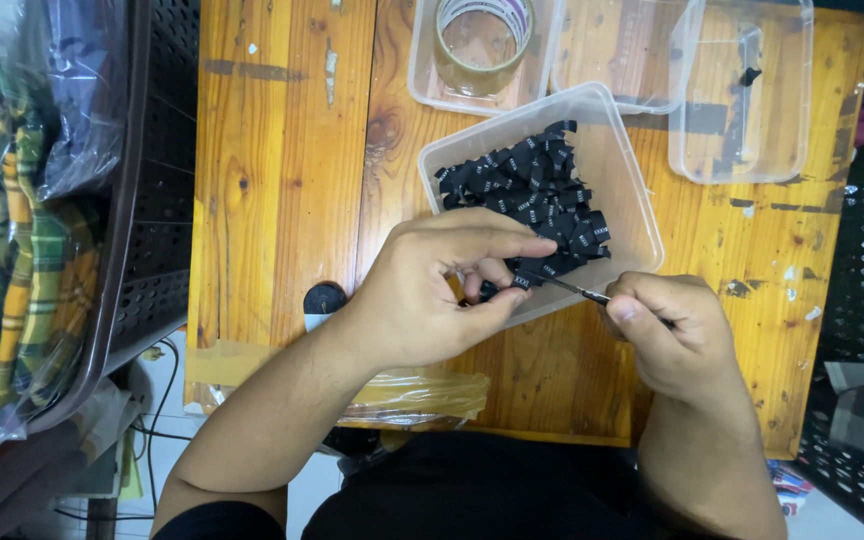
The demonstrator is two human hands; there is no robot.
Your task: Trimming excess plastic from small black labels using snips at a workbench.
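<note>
Left half of wooden tabletop [282,180] bare and passable, far edge blocked by three clear containers [742,100], tub of black tags [542,190] mid-table, black crates [157,170] flanking both side edges, near-right corner open.

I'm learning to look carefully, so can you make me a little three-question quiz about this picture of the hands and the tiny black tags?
1. True or false: the left hand pinches a small black tag.
2. What does the right hand hold? A) a thin metal tool B) a spoon C) a pencil
3. Where does the pile of black tags lie?

Key
1. True.
2. A. Its tip reaches to the tag in the left hand.
3. In a clear plastic tub on the wooden table, just beyond the hands.
</note>
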